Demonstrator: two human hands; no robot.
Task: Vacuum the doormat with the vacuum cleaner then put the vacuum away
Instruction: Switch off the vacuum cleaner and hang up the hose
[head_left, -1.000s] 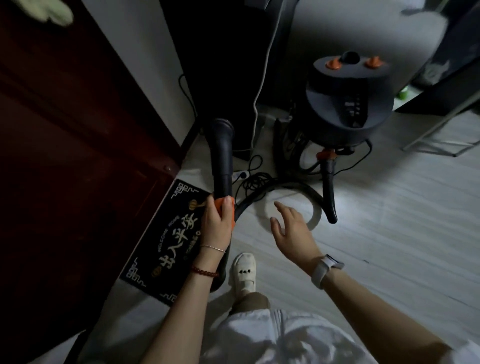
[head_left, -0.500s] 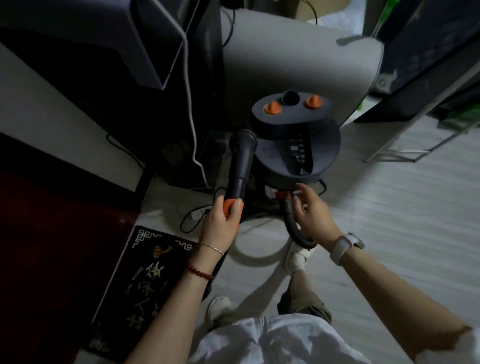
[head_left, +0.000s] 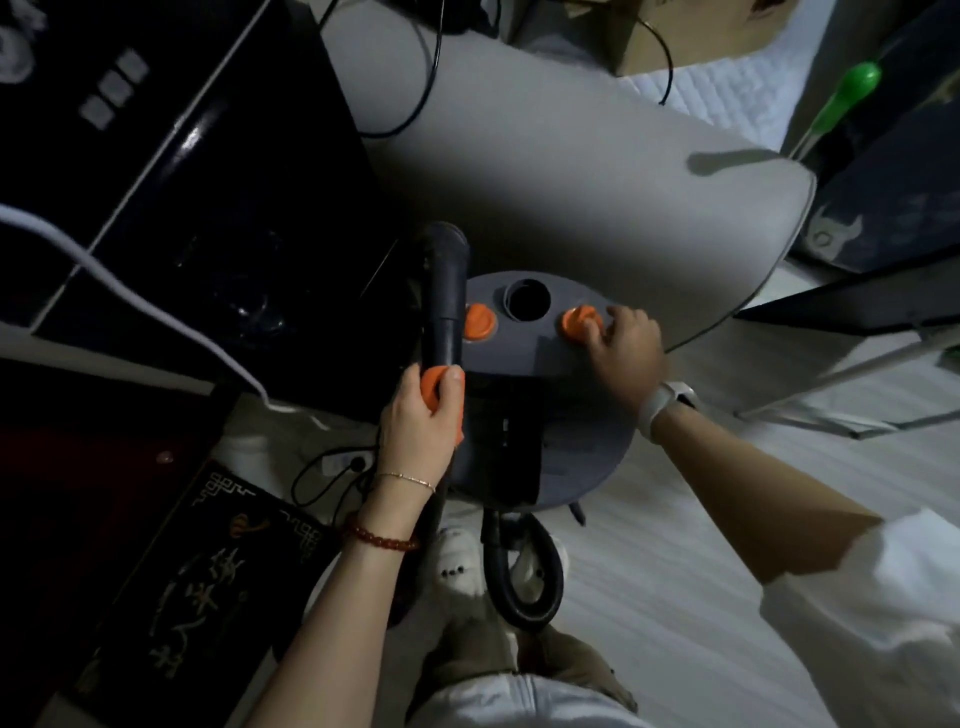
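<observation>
A dark grey round vacuum cleaner (head_left: 576, 447) stands on the floor right below me. Its top carries two orange knobs and a round open port (head_left: 527, 300). My right hand (head_left: 621, 348) rests on the right orange knob (head_left: 574, 319), fingers curled over it. My left hand (head_left: 423, 415) grips the orange collar of the black vacuum wand (head_left: 445, 306), which stands upright beside the left knob (head_left: 479, 322). The black hose (head_left: 524, 582) loops down in front of the cleaner. The black doormat (head_left: 208, 582) with gold characters lies at the lower left.
A glossy black appliance (head_left: 197, 208) with a white cable (head_left: 130, 291) stands at left. A grey cushioned seat (head_left: 571, 171) sits behind the cleaner. A power cord and plug (head_left: 343, 465) lie by the mat. A metal frame (head_left: 831, 395) is at right. My white shoe (head_left: 457, 566) is under the cleaner.
I have leaned in closer over the cleaner. My right hand moved from the hose joint up to the right orange knob. My left hand kept hold of the wand.
</observation>
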